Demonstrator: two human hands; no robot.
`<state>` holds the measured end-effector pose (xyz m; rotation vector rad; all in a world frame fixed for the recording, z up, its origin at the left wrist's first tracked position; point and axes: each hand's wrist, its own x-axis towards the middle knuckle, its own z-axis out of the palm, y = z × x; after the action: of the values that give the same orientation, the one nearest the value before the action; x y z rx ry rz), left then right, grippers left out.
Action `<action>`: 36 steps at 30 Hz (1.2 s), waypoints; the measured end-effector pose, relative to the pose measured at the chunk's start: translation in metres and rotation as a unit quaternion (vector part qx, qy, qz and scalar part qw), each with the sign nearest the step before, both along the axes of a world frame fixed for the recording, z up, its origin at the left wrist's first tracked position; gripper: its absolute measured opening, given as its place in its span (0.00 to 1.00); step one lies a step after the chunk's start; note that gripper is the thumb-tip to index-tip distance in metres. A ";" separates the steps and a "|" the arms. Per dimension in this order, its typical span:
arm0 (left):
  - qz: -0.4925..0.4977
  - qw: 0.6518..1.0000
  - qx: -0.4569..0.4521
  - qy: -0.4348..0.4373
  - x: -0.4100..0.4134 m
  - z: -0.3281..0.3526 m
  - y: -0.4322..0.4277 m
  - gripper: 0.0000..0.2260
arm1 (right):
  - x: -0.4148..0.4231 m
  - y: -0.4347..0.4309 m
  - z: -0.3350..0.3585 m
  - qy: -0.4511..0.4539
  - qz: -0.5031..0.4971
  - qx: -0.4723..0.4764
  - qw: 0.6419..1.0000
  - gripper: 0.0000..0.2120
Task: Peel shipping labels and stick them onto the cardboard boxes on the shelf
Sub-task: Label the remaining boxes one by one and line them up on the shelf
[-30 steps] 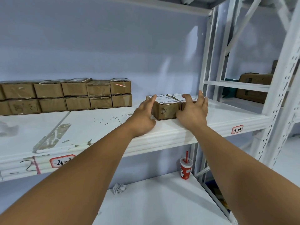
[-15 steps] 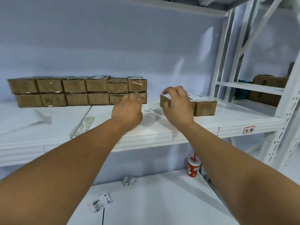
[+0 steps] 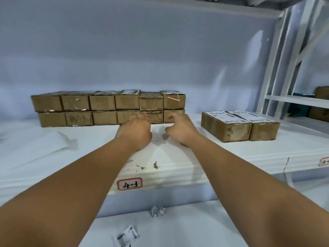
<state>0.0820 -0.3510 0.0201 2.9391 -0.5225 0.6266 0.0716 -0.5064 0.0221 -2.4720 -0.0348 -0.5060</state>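
Left hand (image 3: pixel 136 130), right hand (image 3: pixel 179 130) outstretched; boxes (image 3: pixel 106 103) near

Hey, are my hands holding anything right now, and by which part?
Right hand holds nothing, fingers curled. Left hand hides its fingertips near the stacked boxes: cannot tell.
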 end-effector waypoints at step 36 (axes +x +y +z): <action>-0.110 0.915 -0.387 0.042 0.021 0.000 0.008 0.18 | 0.036 0.022 0.026 -0.344 -0.186 0.107 0.914 0.22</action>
<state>0.1028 -0.3432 0.0201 2.1142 -0.4489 0.5163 0.1077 -0.4846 0.0480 -1.9729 0.2011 -1.4410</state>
